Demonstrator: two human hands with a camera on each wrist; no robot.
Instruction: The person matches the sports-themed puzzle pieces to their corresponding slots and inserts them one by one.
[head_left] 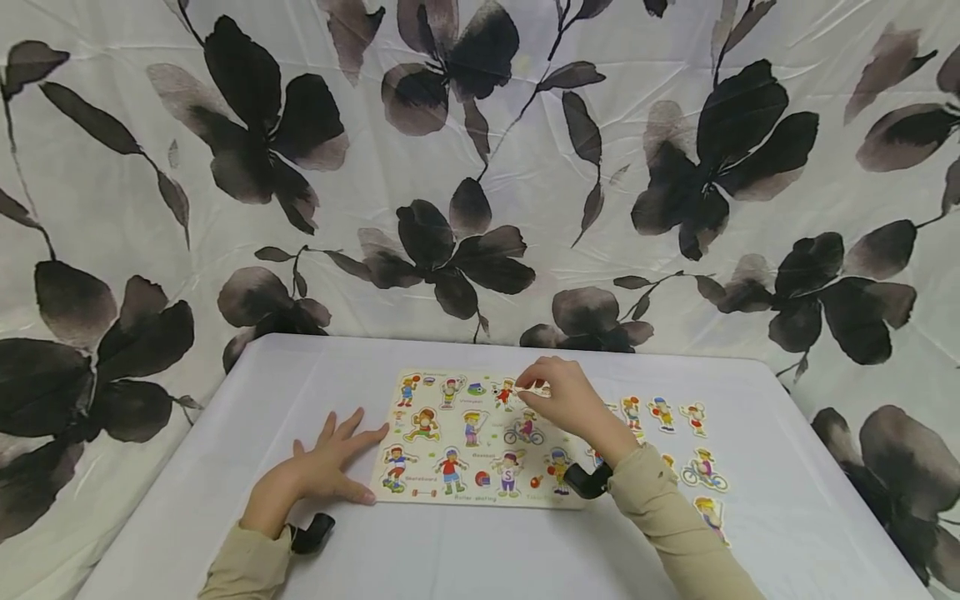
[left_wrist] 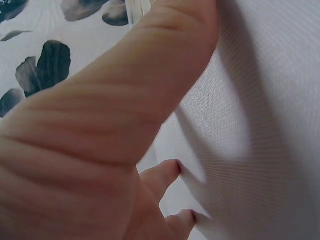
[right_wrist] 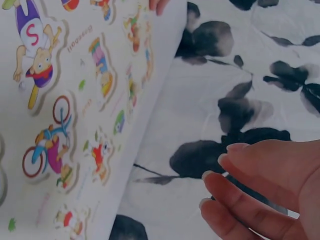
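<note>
A cream puzzle board with sports figures lies flat on the white table. My left hand rests at its left side with fingers spread, fingertips and thumb right at the board's edge. Over the board's upper right corner is my right hand, fingers loosely bent, above the soccer player piece. The right wrist view shows the right hand's fingers apart with no piece between them. Below that hand the cyclist piece sits in the board. The left wrist view shows the left thumb close up.
Several loose figure pieces lie on the table right of the board, among them a cyclist piece and a piece in a blue cap. The right forearm covers part of them. A floral cloth hangs behind the table.
</note>
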